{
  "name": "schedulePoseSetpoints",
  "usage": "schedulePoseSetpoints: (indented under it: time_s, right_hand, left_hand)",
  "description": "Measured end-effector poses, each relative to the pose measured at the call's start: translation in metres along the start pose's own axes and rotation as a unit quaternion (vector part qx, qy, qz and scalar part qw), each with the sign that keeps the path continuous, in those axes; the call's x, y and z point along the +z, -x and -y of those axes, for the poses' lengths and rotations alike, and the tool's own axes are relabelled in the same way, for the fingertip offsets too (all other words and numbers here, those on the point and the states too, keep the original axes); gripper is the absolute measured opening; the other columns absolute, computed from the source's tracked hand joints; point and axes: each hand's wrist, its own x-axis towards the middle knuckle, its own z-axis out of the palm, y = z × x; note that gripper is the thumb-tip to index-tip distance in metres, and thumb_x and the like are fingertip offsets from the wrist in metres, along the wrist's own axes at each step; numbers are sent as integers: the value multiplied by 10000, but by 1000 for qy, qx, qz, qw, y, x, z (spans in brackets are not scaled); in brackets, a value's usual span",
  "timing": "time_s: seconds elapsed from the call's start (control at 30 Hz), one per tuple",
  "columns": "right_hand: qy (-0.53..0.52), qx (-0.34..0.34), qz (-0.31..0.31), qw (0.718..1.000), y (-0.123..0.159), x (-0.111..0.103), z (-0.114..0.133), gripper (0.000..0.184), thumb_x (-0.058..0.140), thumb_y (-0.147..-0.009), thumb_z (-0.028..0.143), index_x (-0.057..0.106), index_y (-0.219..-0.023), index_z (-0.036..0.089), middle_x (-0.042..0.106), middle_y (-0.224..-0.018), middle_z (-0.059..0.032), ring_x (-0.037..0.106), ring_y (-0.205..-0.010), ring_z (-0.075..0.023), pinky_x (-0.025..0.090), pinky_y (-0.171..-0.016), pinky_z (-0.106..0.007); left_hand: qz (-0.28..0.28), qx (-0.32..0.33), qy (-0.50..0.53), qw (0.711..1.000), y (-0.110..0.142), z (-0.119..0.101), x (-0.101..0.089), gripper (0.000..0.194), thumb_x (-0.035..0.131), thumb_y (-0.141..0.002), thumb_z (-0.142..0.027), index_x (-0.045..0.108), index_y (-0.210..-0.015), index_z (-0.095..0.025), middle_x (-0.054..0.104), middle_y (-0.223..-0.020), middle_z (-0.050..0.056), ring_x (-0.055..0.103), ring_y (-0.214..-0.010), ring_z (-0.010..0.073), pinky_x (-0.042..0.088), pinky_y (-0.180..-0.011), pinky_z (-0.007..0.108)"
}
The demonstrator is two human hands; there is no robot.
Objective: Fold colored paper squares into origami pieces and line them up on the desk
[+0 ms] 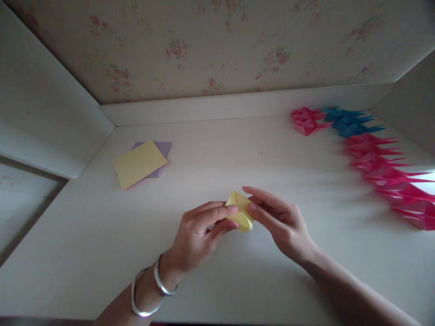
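A small folded yellow paper (240,211) is held just above the white desk (84,244) between both hands. My left hand (199,235), with two silver bangles on its wrist, pinches the paper's left side between thumb and fingers. My right hand (278,222) grips the paper's right side, its fingers stretched along the fold. The paper's underside is hidden by my fingers.
A stack of square sheets, yellow sheet (138,163) on top of a purple sheet (164,148), lies at the back left. Several folded pink paper shapes (390,174) and blue paper shapes (350,121) are lined up along the right. Floral wallpaper (217,45) rises behind the desk.
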Motion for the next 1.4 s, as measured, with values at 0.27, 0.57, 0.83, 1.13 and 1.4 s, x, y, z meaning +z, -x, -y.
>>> schedulePoseSetpoints:
  time_s: [0.27,0.57,0.83,1.13,1.4]
  right_hand:
    - [46,-150,95,983,1,-4,8,242,700,-867,261,715,-1107,230,725,-967,-85,682,-836,-199,572,-717,-312]
    - [94,-231,79,965,1,0,12,113,691,-866,186,756,-952,218,748,-846,-70,691,-735,-190,563,-628,-297]
    - [149,-210,-14,966,7,8,7,72,637,-899,170,686,-857,202,712,-718,-10,627,-568,-105,494,-517,-201]
    - [214,-221,-79,948,13,17,4,77,632,-896,175,611,-832,213,696,-642,17,628,-489,-92,502,-465,-183]
    - [216,-177,-73,957,15,18,-5,190,590,-920,186,596,-1105,230,743,-726,14,662,-531,-103,525,-487,-183]
  left_hand:
    - [-21,-13,30,999,4,-1,-6,230,642,-903,-169,729,-1098,-255,771,-1026,54,725,-857,166,595,-736,260]
    - [1,-26,19,999,6,-9,-9,159,626,-901,-161,732,-1008,-212,779,-879,51,712,-715,149,562,-660,225]
    - [-45,-90,61,993,9,-7,-4,186,676,-867,-154,755,-1013,-238,786,-883,26,699,-664,122,550,-603,191]
    - [-50,-168,80,981,10,-7,5,289,637,-908,-202,720,-1177,-266,796,-959,34,714,-729,143,570,-634,204]
    - [-38,-203,136,969,6,-11,5,240,623,-922,-217,750,-1120,-264,778,-1067,31,742,-865,175,604,-748,227]
